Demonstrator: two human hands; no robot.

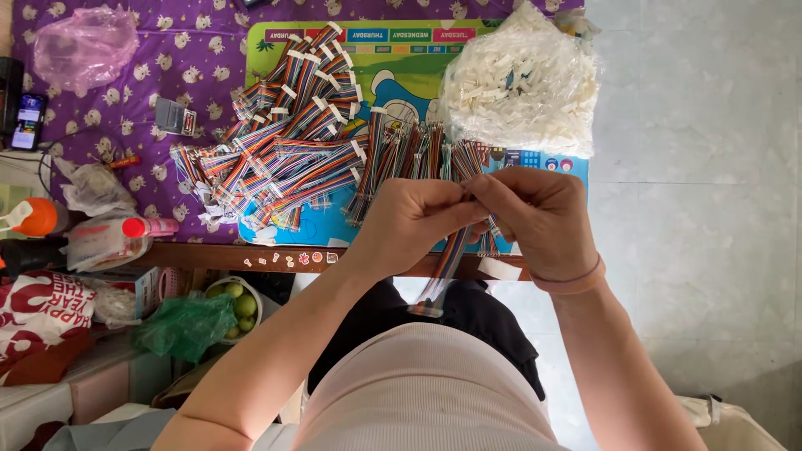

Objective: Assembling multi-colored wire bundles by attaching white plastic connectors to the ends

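Head view. Both hands meet at centre frame, over the near edge of a low table [276, 257]. The left hand [409, 224] has its fingers curled and pinched on the upper end of a rainbow ribbon cable [447, 263]. The right hand [543, 219] faces it, fingers closed on the same end of the cable, fingertips touching those of the left hand. A pink band [576, 280] sits on the right wrist. The cable hangs down from the pinch toward lower centre, its free end over the person's dark lap.

Just above the hands, in upper centre, lies a large pile of bundled rainbow cables [292, 150], most with white connector ends, spread over a green and blue cartoon mat [409, 71]. The row of cables nearest the hands stands roughly vertical in the frame. At upper right, touching the mat's far corner, is a clear bag of white plastic connectors [522, 83].

At upper left, on a purple patterned cloth [167, 50], rests a crumpled pink plastic bag [83, 46]. A phone [27, 121] lies at the left edge. Lower left, below the table edge, a bowl of green fruit [238, 302] sits beside a green plastic bag [185, 324]. The right side of the frame shows pale tiled floor [702, 209].
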